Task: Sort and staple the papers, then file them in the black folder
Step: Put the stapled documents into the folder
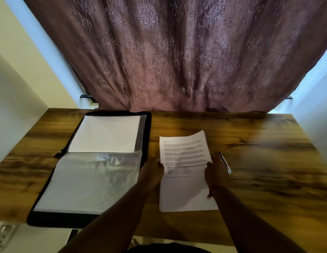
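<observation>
- We start at our left hand, which pinches the left edge of the printed papers about halfway down the sheet, thumb on top and fingers curled under.
- Our right hand grips the opposite edge at about the same height, thumb tip on the page, so both hands are clamped on the same bundle.
- The papers sit just right of the table's middle, with the far corner curling upward; we cannot tell whether the near end rests on the wood or floats above it.
- We see printed paragraphs and a small table on the top sheet; whether there are several sheets beneath it, and whether a staple joins them, we cannot make out.
- Just beside our right hand lies a slim pen-like object on the wooden table. We see no stapler anywhere in view.
- To the left, the black folder lies open flat, close to our left hand. Its far half holds a white sheet behind plastic; its near half shows a glossy clear sleeve, seemingly with pale paper inside.
- Our judgement: some filing seems done, since the folder already carries paper. This bundle is not yet filed, and sliding it into a sleeve looks like the work left.
- Behind the table hangs a patterned curtain.
</observation>
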The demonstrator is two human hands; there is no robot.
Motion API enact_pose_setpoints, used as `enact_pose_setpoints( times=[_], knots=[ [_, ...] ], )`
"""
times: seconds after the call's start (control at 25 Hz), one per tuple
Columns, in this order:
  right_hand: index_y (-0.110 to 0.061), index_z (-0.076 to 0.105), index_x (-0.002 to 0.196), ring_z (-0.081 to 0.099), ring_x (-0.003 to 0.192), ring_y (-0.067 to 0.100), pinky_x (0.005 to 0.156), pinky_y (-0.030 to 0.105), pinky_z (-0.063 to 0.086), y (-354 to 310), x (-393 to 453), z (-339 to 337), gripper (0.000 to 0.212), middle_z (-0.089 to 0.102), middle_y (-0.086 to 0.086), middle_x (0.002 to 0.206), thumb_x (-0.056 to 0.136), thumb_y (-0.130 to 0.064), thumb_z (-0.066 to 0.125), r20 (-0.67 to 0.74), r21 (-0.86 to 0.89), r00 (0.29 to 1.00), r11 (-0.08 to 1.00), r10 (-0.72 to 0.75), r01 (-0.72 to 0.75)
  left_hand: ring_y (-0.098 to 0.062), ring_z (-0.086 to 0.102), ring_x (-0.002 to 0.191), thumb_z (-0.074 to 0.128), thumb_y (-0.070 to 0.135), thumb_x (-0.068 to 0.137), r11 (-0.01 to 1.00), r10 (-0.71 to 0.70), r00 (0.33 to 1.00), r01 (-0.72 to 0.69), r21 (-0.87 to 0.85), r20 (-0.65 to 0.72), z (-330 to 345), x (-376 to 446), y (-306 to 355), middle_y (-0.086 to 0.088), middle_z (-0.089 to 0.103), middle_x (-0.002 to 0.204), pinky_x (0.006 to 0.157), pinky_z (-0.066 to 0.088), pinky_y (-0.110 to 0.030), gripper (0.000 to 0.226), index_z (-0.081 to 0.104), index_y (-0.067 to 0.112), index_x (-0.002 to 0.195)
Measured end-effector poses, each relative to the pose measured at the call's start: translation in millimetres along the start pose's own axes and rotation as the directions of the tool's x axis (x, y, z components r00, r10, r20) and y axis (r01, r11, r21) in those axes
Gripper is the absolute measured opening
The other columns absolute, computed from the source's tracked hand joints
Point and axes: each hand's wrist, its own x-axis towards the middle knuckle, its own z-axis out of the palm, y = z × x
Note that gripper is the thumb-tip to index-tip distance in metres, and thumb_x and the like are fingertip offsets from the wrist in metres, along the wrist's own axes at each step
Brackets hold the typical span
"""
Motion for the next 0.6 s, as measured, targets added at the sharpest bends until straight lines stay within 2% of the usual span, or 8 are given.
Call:
enact_pose_setpoints(
  times=[0.08, 0.12, 0.24, 0.36, 0.48, 0.6],
  knots=[
    [-0.014, 0.049, 0.128, 0.065, 0.102, 0.027, 0.069, 0.031, 0.054, 1.9, 2.4, 1.9, 0.033, 0.065, 0.009, 0.113, 0.096, -0.003, 0.05, -0.007, -0.016, 1.0, 1.0, -0.006, 0.006, -0.019, 0.067, 0.098, 0.051, 0.024, 0.098, 0.999, 0.025, 1.0, -0.025, 0.02, -0.013, 1.1, -0.9, 0.7, -0.002, 0.068, 0.116, 0.059, 0.043, -0.015, 0.022, 0.065, 0.017, 0.115],
    [-0.013, 0.05, 0.127, 0.065, 0.102, 0.027, 0.069, 0.031, 0.054, 2.1, 2.5, 2.7, 0.032, 0.065, 0.009, 0.114, 0.096, -0.005, 0.051, -0.014, -0.028, 1.0, 0.999, -0.017, 0.017, -0.018, 0.067, 0.098, 0.052, 0.023, 0.097, 0.999, 0.042, 0.999, -0.041, 0.031, -0.028, 1.6, -0.3, 0.8, -0.001, 0.068, 0.116, 0.06, 0.047, -0.017, 0.021, 0.065, 0.018, 0.113],
    [-0.014, 0.048, 0.128, 0.06, 0.115, 0.031, 0.083, 0.045, 0.059, 3.9, 0.2, 6.3, 0.034, 0.054, 0.01, 0.134, 0.094, -0.013, 0.055, -0.026, -0.103, 0.998, 0.993, -0.063, 0.06, -0.017, 0.066, 0.097, 0.053, 0.024, 0.096, 0.985, 0.143, 0.985, -0.132, 0.114, -0.099, 2.9, 1.9, 2.3, -0.001, 0.065, 0.114, 0.073, 0.058, -0.027, 0.02, 0.065, 0.018, 0.112],
    [-0.018, 0.048, 0.129, 0.053, 0.123, 0.032, 0.089, 0.052, 0.055, 5.8, -3.0, 8.4, 0.038, 0.045, 0.009, 0.142, 0.093, -0.019, 0.059, -0.037, -0.174, 0.995, 0.981, -0.088, 0.081, -0.015, 0.064, 0.093, 0.053, 0.028, 0.098, 0.977, 0.197, 0.972, -0.184, 0.109, -0.126, 0.8, -0.5, 8.0, 0.001, 0.062, 0.108, 0.07, 0.049, -0.019, 0.016, 0.061, 0.015, 0.105],
    [-0.022, 0.054, 0.118, 0.062, 0.111, 0.028, 0.084, 0.05, 0.058, 9.6, -3.1, 6.4, 0.027, 0.06, 0.005, 0.124, 0.092, -0.019, 0.059, -0.074, -0.158, 0.99, 0.982, -0.121, 0.108, -0.01, 0.061, 0.085, 0.055, 0.028, 0.099, 0.992, 0.067, 0.994, -0.076, -0.097, -0.088, -0.3, -1.2, 15.1, 0.001, 0.065, 0.104, 0.065, 0.043, -0.015, 0.012, 0.057, 0.017, 0.104],
    [-0.023, 0.055, 0.113, 0.068, 0.096, 0.023, 0.077, 0.046, 0.06, 6.4, -2.9, 1.4, 0.019, 0.067, 0.003, 0.108, 0.095, -0.017, 0.055, -0.045, -0.058, 0.998, 0.997, -0.054, 0.052, -0.007, 0.062, 0.084, 0.058, 0.024, 0.097, 0.926, -0.083, 0.994, 0.104, -0.364, 0.071, -2.2, 6.0, 19.0, -0.002, 0.066, 0.115, 0.06, 0.044, -0.014, 0.016, 0.057, 0.018, 0.112]
  ],
)
